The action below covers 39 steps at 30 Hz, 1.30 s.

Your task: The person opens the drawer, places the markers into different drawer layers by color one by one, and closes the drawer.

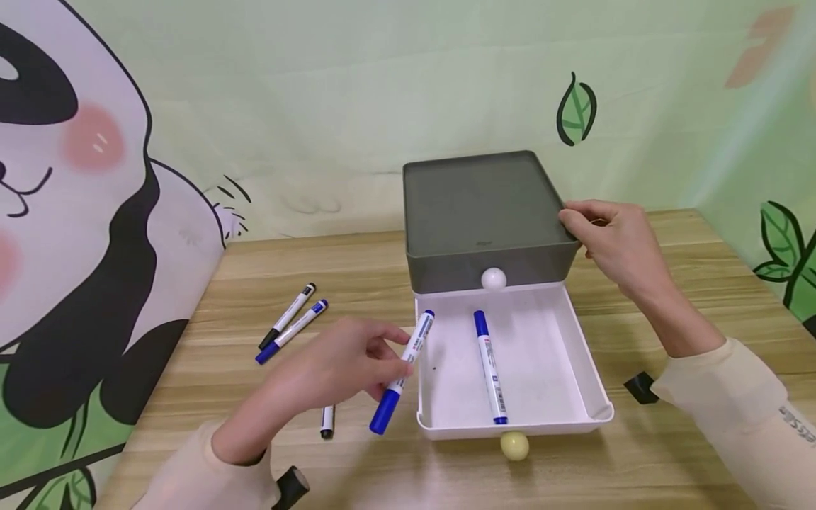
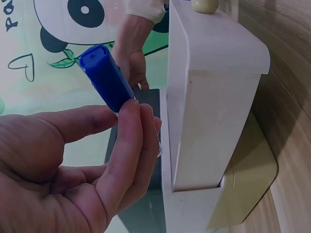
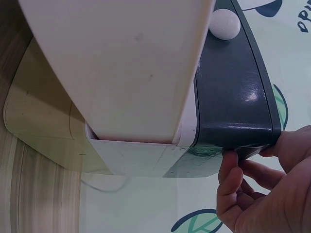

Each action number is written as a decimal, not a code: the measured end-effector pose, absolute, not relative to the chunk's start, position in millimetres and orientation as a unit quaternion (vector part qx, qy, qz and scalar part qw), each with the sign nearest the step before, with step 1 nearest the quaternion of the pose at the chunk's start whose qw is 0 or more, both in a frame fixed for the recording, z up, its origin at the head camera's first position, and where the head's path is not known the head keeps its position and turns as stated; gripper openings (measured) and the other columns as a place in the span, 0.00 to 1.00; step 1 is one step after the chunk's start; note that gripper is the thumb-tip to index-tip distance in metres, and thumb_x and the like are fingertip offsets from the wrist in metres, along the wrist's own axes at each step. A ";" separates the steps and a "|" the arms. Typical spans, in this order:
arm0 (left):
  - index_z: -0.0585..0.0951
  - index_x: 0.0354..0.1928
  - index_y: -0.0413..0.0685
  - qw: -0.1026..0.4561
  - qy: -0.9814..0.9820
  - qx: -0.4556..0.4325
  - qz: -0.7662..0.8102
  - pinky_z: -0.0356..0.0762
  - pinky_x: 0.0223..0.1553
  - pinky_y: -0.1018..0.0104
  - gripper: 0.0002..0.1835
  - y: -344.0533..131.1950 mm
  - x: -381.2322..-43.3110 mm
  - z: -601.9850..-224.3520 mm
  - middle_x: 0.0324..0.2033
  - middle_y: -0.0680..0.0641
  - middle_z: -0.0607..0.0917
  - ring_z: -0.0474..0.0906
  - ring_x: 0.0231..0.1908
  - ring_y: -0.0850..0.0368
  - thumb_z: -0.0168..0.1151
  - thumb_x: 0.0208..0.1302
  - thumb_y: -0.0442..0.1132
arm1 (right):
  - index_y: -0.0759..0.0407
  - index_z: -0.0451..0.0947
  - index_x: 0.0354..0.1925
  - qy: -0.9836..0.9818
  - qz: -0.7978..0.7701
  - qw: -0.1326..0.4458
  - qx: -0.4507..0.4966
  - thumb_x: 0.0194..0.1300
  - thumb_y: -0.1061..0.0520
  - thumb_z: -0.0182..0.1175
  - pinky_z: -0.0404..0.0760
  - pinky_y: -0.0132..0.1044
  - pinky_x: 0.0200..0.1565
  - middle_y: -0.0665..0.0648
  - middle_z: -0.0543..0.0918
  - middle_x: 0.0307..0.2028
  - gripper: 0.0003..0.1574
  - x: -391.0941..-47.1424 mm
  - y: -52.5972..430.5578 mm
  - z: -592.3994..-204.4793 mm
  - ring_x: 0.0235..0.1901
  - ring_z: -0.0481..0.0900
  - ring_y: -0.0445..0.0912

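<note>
My left hand [image 1: 338,365] pinches a blue-capped whiteboard marker [image 1: 416,343] between thumb and fingers, held tilted over the left wall of a pulled-out white drawer [image 1: 542,354]. In the left wrist view, the blue cap [image 2: 106,77] sticks up past the fingertips. Another blue-capped marker [image 1: 491,372] lies lengthwise inside the drawer. At the right side of the dark grey top unit [image 1: 481,202], my right hand [image 1: 621,244] grips the upper edge near the front corner. The right wrist view shows its thumb and fingers [image 3: 228,167] at that grey corner.
Left on the wooden table lie a black-capped marker [image 1: 290,312] and a blue-capped one [image 1: 293,331] side by side. A third marker [image 1: 328,422] is partly hidden beneath the left hand. A yellow knob [image 1: 515,445] juts from the drawer front; a white knob [image 1: 494,279] sits on the grey unit.
</note>
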State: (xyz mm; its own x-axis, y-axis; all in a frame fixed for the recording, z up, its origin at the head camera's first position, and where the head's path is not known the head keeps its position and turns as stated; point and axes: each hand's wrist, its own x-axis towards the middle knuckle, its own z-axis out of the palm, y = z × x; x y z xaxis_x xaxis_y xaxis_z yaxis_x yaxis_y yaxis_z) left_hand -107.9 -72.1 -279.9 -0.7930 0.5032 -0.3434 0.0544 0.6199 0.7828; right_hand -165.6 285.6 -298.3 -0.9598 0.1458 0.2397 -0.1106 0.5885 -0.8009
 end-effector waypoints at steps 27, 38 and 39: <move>0.77 0.66 0.35 0.204 0.922 0.133 0.301 0.80 0.26 0.65 0.28 -10.5 -127.4 -293.2 0.29 0.46 0.87 0.83 0.21 0.58 0.71 0.69 0.43 | 0.63 0.82 0.62 -0.880 0.452 0.146 -0.009 0.76 0.44 0.59 0.77 0.28 0.31 0.66 0.85 0.52 0.28 -167.0 285.4 -297.5 0.31 0.78 0.40; 0.83 0.57 0.43 0.160 0.924 0.128 0.322 0.78 0.25 0.64 0.18 -40.9 -124.9 -285.8 0.32 0.49 0.85 0.82 0.23 0.57 0.69 0.71 0.45 | 0.62 0.82 0.62 -0.879 0.455 0.141 -0.015 0.76 0.44 0.59 0.77 0.28 0.31 0.64 0.84 0.52 0.29 -165.6 286.2 -298.2 0.31 0.77 0.40; 0.84 0.55 0.43 0.150 0.926 0.131 0.322 0.78 0.26 0.64 0.17 -46.4 -125.3 -285.7 0.32 0.49 0.86 0.82 0.24 0.57 0.69 0.71 0.45 | 0.62 0.82 0.63 -0.880 0.454 0.141 -0.015 0.76 0.44 0.59 0.77 0.28 0.31 0.64 0.84 0.52 0.29 -165.5 286.0 -298.2 0.31 0.77 0.40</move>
State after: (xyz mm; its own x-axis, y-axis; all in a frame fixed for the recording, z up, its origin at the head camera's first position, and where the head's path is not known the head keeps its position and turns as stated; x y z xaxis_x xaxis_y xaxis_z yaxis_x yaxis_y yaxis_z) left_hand -125.3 -46.4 -285.7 -0.9205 0.3390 -0.1943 0.1456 0.7590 0.6346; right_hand -165.5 286.0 -298.2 -0.9600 0.1541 0.2336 -0.1012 0.5871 -0.8032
